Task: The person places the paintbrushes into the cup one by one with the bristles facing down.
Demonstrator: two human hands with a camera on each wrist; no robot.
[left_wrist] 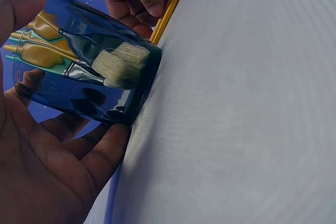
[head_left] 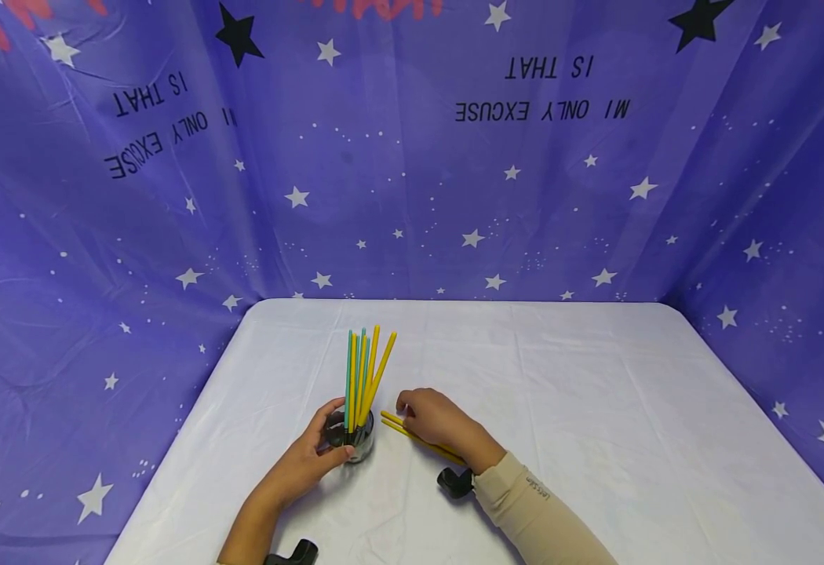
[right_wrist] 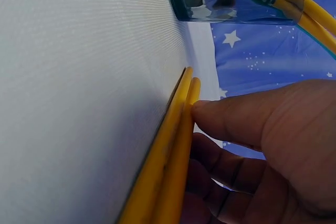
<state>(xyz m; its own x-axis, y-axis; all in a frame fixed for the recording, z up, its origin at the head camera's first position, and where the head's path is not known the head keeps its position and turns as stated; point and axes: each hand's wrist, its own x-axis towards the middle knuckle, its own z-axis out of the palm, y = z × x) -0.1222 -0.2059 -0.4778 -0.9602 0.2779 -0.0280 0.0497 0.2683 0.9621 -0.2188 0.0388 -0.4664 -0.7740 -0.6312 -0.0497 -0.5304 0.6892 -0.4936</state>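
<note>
My left hand (head_left: 304, 464) grips a clear bluish drinking glass (left_wrist: 89, 95), thumb on one side and fingers round the other. Inside stand several paintbrushes (head_left: 382, 366) with yellow or teal handles, their pale bristles (left_wrist: 123, 64) down near the bottom. To the right of the glass, two yellow brush-like handles (right_wrist: 173, 145) lie side by side on the table; their far ends are hidden under my right arm. Over them is my right hand (head_left: 440, 420), its thumb (right_wrist: 226, 119) and loosely bent fingers touching one handle from the side, without a visible pinch round it.
A white cloth covers the table (head_left: 560, 392). Blue star-printed curtain (head_left: 412, 196) hangs behind it and along both sides. Black wrist mounts (head_left: 454, 482) show at both forearms, close to the tabletop.
</note>
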